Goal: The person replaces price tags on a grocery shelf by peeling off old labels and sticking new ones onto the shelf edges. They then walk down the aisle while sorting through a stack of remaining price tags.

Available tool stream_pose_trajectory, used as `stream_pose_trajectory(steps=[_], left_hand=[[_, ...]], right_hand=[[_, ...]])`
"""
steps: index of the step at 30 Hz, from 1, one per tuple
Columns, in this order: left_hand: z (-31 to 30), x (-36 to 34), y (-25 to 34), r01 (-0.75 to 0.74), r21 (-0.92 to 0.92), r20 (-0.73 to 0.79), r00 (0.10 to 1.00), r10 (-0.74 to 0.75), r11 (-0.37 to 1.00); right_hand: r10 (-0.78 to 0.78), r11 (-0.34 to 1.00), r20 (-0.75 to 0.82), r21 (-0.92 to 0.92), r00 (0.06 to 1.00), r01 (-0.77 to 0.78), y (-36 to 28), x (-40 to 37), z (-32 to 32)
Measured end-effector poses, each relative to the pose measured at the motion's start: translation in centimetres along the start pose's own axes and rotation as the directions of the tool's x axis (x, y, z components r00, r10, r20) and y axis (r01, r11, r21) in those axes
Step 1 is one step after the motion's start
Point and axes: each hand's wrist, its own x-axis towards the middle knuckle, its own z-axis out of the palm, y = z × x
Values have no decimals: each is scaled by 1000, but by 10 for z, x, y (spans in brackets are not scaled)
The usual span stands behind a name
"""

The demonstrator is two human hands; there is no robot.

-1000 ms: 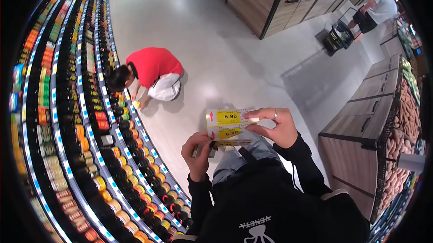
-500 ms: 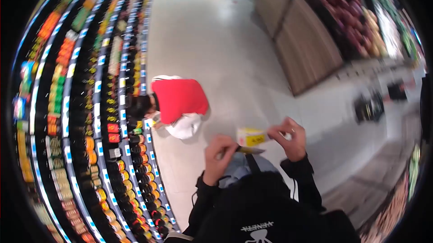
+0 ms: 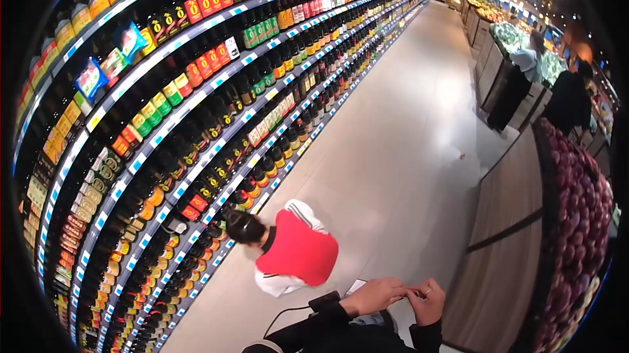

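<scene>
My left hand (image 3: 375, 297) is at the bottom, its fingers pressed together and reaching right until they meet my right hand. My right hand (image 3: 427, 302), with a ring on one finger, is closed in a pinch. Whatever the fingertips hold is too small or hidden to name. The edge of a white card or paper (image 3: 356, 287) shows just behind my left hand. A black device (image 3: 324, 301) with a cable lies by my left sleeve.
A person in a red vest (image 3: 298, 248) bends at the lower shelves ahead-left. Long shelves of bottles and jars (image 3: 209, 117) fill the left. A wooden stand (image 3: 504, 235) with red onions (image 3: 573, 202) is at right. Other people stand farther back at right.
The view has lifted and turned toward the aisle. My hands, apart around a yellow and white label before, now meet at the fingertips. That label's yellow face no longer shows.
</scene>
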Motion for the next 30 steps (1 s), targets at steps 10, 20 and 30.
stream_pose_trajectory(steps=[10,20,30], left_hand=[[-41,200,-119,-36,40,-9,999,37,999],[-136,333,-224,408,34,-413,837,-359,912],[-189,500,-339,408,136,-428,846,-318,903]], right_hand=[[-44,998,133,50,990,38,88,230,-31],[-120,989,215,106,969,99,173,507,-58],[-369,926,485,269,793,266,213,703,59]])
